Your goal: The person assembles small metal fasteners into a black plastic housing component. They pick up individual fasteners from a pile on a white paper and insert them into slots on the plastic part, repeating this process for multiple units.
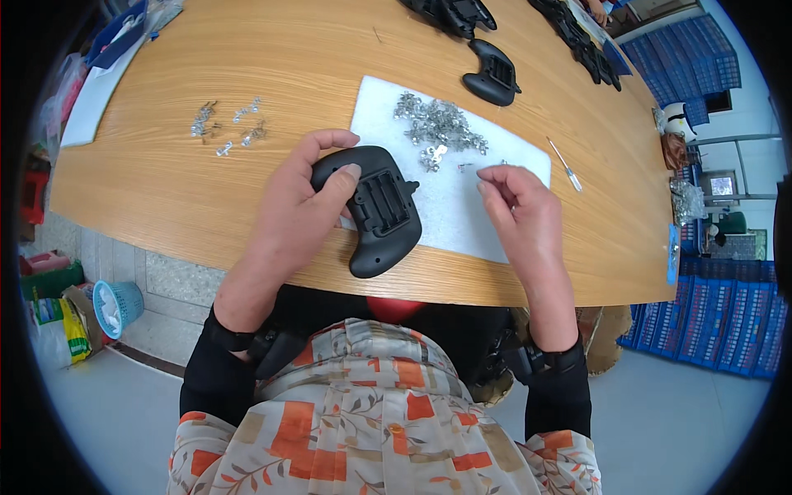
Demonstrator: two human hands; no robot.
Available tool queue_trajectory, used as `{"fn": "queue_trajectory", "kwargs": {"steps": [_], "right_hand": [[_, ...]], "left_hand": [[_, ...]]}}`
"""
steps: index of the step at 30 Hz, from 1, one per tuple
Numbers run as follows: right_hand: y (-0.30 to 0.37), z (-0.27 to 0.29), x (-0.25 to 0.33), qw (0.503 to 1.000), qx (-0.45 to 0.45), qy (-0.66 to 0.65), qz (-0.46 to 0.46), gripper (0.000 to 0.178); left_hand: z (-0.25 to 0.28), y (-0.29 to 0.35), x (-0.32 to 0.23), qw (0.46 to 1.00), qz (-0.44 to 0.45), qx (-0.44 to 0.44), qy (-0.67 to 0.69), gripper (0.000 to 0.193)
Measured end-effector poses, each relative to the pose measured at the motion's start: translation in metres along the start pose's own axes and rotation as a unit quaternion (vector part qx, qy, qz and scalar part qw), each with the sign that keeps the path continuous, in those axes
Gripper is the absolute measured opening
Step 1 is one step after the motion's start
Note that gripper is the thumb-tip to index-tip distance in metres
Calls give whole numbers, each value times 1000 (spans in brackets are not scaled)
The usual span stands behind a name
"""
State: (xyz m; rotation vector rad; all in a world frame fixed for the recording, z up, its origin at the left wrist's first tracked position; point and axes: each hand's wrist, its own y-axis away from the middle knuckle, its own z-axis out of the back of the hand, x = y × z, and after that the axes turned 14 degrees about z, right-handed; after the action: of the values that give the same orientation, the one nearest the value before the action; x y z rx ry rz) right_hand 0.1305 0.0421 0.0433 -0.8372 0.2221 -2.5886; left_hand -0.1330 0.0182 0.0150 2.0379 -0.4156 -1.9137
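My left hand (285, 210) is closed around a black game controller (386, 247), with the thumb on its face and the fingers behind its far end. The controller is held tilted over the near-left part of a white foam sheet (462, 227), its open battery compartment facing up. Over the sheet's right side is my right hand (532, 219), thumb and forefinger drawn together. Whatever is between those fingertips, if anything, is too small to make out. Beyond the controller lies a pile of small shiny metal pieces (441, 124), with a few strays near my right fingertips.
A thin screwdriver (565, 165) lies right of the sheet. Further off sit another black controller (492, 73) and several black parts (577, 41). Small metal pieces (204, 120) are scattered at left. The wooden table's (462, 285) curved front edge runs close to me.
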Motion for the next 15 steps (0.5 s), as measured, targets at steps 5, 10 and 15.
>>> {"fn": "queue_trajectory", "kwargs": {"steps": [5, 10, 15], "right_hand": [[-17, 0, -4, 1000, 2, 17, -2, 14], [-24, -4, -4, 1000, 15, 8, 21, 15], [-29, -8, -7, 996, 39, 65, 48, 15]], "left_hand": [[-1, 0, 1, 1000, 4, 8, 16, 29], [0, -2, 1, 1000, 2, 8, 11, 29], [3, -2, -2, 1000, 12, 0, -6, 26]]}}
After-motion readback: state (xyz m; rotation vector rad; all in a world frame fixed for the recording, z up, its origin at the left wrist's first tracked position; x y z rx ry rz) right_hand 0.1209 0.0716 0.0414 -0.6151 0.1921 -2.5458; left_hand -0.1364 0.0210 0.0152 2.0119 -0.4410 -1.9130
